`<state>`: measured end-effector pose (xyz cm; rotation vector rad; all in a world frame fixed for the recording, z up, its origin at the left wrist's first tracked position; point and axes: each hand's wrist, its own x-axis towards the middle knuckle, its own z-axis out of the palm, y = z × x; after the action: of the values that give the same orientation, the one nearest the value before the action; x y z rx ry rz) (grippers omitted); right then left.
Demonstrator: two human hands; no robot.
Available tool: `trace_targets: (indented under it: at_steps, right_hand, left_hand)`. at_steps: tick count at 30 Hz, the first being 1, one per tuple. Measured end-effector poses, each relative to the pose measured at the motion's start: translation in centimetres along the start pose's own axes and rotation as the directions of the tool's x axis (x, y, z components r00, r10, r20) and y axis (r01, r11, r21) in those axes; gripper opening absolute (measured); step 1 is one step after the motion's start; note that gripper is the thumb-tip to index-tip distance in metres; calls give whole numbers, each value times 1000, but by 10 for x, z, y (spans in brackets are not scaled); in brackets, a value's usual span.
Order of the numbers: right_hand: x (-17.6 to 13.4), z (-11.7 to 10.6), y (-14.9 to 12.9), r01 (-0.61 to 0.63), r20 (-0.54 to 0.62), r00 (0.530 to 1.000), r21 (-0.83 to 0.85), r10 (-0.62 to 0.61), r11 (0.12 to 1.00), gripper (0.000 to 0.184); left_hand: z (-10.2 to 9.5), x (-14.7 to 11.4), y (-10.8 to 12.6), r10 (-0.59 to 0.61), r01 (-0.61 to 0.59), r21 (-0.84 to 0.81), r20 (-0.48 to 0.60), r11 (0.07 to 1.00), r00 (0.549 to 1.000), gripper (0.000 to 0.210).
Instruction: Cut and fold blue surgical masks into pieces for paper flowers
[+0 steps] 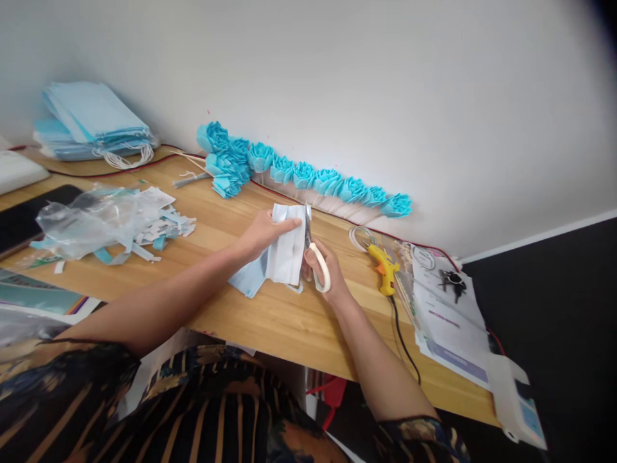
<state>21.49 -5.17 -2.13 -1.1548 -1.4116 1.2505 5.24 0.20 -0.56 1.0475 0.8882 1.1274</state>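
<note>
My left hand (267,233) pinches a pale blue and white face mask (285,254) between thumb and fingers, above the middle of the table. White-handled scissors (322,273) are gripped in my right hand (336,273), their blades along the mask's right edge. A narrow strip lies at the blades near the top of that edge; whether it is fully cut off, I cannot tell. Another light blue piece (250,276) lies on the wood under the mask, partly hidden by it.
Blue handmade flowers (303,175) line the wall. A mask stack (96,122) sits back left; a plastic bag (91,218) and cut scraps (166,226) lie nearer. On the right are a yellow glue gun (385,270), papers (443,315) and keys (452,284).
</note>
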Motion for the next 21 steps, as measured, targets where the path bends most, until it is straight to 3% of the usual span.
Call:
trace_targets:
  at_steps: [21]
  right_hand:
    - [0, -1, 1, -26, -42, 999, 27, 27, 999, 49]
  left_hand:
    - [-3, 1, -2, -9, 7, 35, 46, 999, 999, 31]
